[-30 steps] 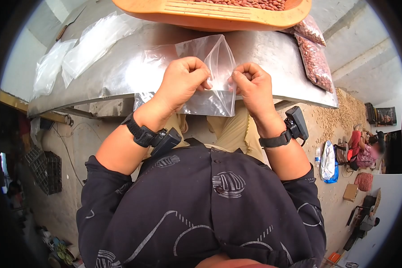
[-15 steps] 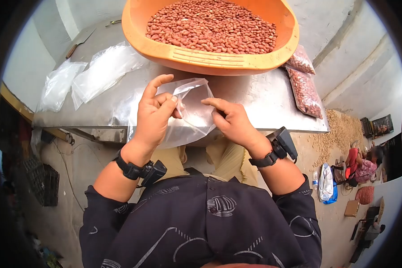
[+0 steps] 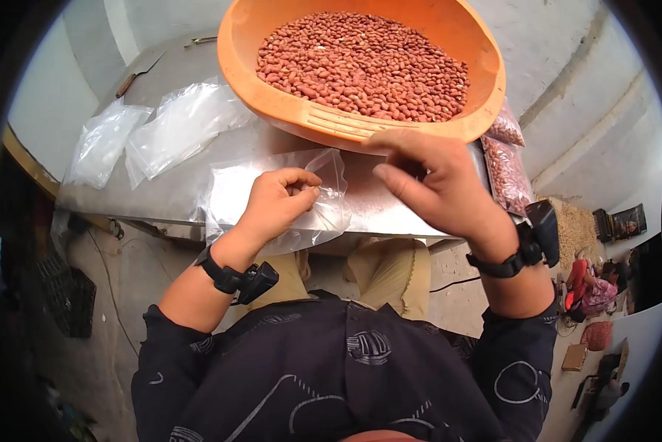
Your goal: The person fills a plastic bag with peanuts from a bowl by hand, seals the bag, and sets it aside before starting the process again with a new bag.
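My left hand (image 3: 281, 200) pinches a clear plastic bag (image 3: 324, 214) at the front edge of the metal table. The bag lies loose and crinkled, partly under that hand. My right hand (image 3: 438, 177) is raised off the bag, its fingers apart and curved, with nothing showing in them. Its fingertips overlap the near rim of an orange plastic basin (image 3: 331, 121). Reddish-brown peanuts (image 3: 368, 66) cover the inside of the basin.
Flat stacks of clear bags (image 3: 187, 129) lie on the table (image 3: 176, 199) at left, near a knife (image 3: 136, 76). Filled bags of peanuts (image 3: 506, 173) sit right of the basin. On the floor at far right, a person (image 3: 600, 287) sits near scattered pale material (image 3: 578, 228).
My right hand has let go of the bag and moved right and up to the basin's rim. My left fingers have closed on the bag, which has sunk flatter.
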A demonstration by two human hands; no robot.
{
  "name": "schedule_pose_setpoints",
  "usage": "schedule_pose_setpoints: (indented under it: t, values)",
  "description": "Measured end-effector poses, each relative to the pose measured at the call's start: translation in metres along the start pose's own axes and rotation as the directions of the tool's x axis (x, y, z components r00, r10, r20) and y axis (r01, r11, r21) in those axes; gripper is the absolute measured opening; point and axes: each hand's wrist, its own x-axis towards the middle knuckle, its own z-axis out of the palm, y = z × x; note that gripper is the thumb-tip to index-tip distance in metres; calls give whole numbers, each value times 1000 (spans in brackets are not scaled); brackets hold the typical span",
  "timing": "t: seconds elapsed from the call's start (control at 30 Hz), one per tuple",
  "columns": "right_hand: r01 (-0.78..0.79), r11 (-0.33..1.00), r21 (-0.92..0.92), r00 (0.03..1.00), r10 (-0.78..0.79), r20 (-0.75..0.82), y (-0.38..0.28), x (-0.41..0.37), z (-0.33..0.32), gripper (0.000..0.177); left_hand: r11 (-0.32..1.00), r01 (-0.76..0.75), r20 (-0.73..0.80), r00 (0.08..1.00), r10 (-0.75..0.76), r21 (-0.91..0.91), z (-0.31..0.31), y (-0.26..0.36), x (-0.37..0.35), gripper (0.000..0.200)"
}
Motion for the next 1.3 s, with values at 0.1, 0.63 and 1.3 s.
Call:
schedule_pose_setpoints:
  t: [0.1, 0.63, 1.3]
  values:
    - [-60, 985, -159, 998, 53, -45, 9, 36, -34, 23, 1000, 22, 24, 999, -21, -12, 5, -10, 8, 17]
    - [207, 923, -325, 637, 125, 760, 83, 183, 41, 45, 998, -1, 91, 996, -5, 63, 7, -28, 14, 18]
    - [24, 830, -557, 838, 287, 464, 141, 103, -43, 8, 985, 106, 139, 986, -87, -139, 9, -9, 19, 16]
